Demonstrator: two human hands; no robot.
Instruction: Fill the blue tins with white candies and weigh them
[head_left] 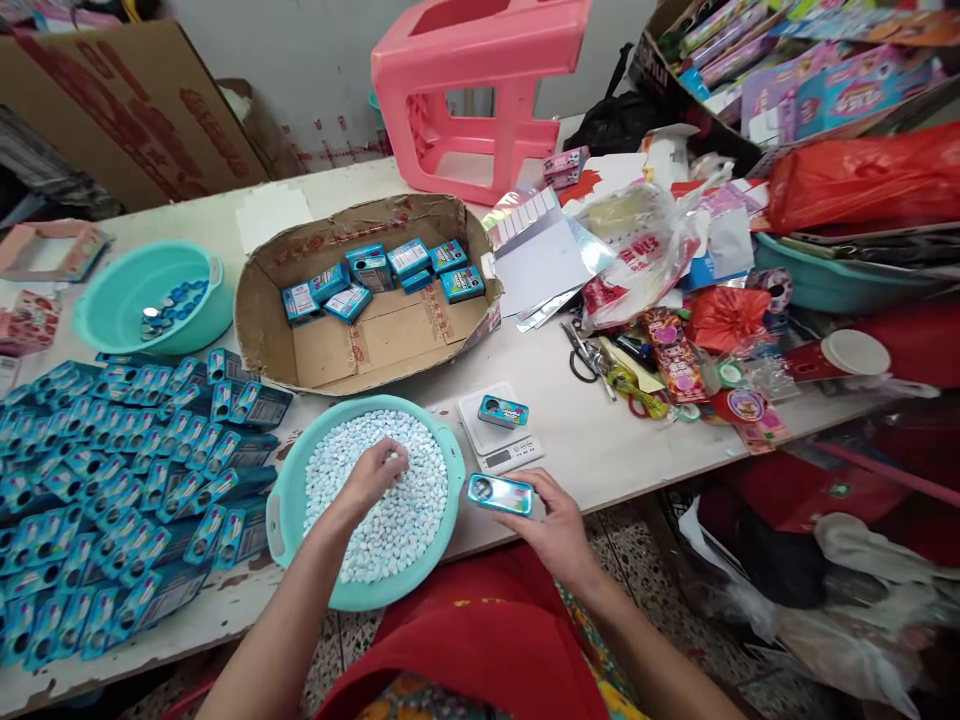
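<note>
My left hand (373,473) is over a teal basin (276,520) filled with small pale blue and white pieces (390,545) that look like candies. Its fingers are curled together close above them, and whatever they hold is hidden. In my right hand (559,525) is a small blue box (500,495) with a round dark opening in its top, held between thumb and fingers just right of the basin's rim. Behind it, a similar blue box (504,411) lies on a white digital scale (480,435).
Many blue boxes (142,480) stand packed on the left. A cut-down cardboard box (337,365) holds several more. Another teal basin (94,310) contains small blue items. A pink stool (480,60) lies behind; scissors (581,355), plastic bags (637,260) and packaging clutter the right.
</note>
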